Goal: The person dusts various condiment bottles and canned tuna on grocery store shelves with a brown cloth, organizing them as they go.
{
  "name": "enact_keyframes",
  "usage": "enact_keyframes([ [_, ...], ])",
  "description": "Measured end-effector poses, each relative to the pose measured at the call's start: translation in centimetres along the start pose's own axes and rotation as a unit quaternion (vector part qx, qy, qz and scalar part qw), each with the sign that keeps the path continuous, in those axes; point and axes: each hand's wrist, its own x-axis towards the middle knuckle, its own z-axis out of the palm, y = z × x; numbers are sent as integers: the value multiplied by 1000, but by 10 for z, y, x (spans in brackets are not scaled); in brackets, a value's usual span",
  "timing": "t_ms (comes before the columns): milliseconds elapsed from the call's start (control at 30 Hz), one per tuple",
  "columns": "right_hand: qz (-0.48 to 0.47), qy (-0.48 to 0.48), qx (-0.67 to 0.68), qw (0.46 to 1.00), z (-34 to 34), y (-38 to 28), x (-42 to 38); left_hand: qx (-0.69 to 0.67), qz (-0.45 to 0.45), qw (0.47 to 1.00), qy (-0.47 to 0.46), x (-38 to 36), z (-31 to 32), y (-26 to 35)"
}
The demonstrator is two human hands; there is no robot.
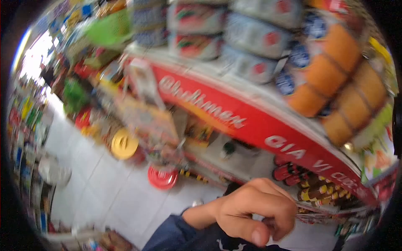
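My left hand (257, 207) is at the lower middle of the head view, reaching rightward from a dark blue sleeve (173, 234). Its fingers are loosely curled, with the thumb close to them and nothing visible in the grasp. It hangs apart in front of the lower shelf, which holds dark bottles with yellow caps (316, 192) and red-black packs (289, 171). Above is a red shelf strip (205, 108) with white lettering. Stacked round tins (255, 35) and orange-wrapped packs (331, 71) stand on the upper shelf. My right hand is outside the view.
A tiled floor (96, 180) runs along the aisle at the left. On it are a yellow-lidded container (124, 144) and a red round lid (162, 177). Packed shelves (25, 167) line the far left. A cardboard panel (146, 119) sticks out beside the shelf.
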Motion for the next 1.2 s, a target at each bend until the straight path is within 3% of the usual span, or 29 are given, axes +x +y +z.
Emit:
enact_keyframes([
  [33,1,-2,-18,1000,0,-1,2,29,-52,998,-1,6,-4,-2],
  [133,-7,-1,-94,996,-7,-4,6,301,-117,946,24,30,14,-13],
  [233,-23,-4,-183,983,-12,-2,2,462,-39,884,-53,57,24,-36],
  [333,-43,-4,-257,965,-15,5,-2,556,112,822,-47,84,35,-65],
  [367,-55,0,-281,958,-16,7,-5,602,144,785,-33,91,40,-72],
  [400,-60,-6,-308,950,4,-36,-31,658,164,735,-16,99,46,-76],
  [433,-67,-11,-332,941,-15,2,-14,710,182,680,5,108,53,-81],
  [500,-84,-14,-378,922,-10,-5,-18,767,189,613,31,129,60,-89],
  [667,-138,-16,-476,868,-18,14,-5,767,197,608,62,193,49,-112],
  [767,-223,25,-534,815,-36,17,5,773,190,601,72,204,36,-125],
  [800,-352,0,-434,829,-29,-5,-7,772,189,603,74,203,32,-129],
  [833,-370,-5,-402,837,-26,-17,-15,765,191,611,73,200,31,-132],
  [1033,-251,-18,-302,919,10,-74,-44,701,138,696,80,155,6,-127],
  [1200,-206,-35,-236,949,23,-93,-59,549,84,819,143,121,25,-92],
])
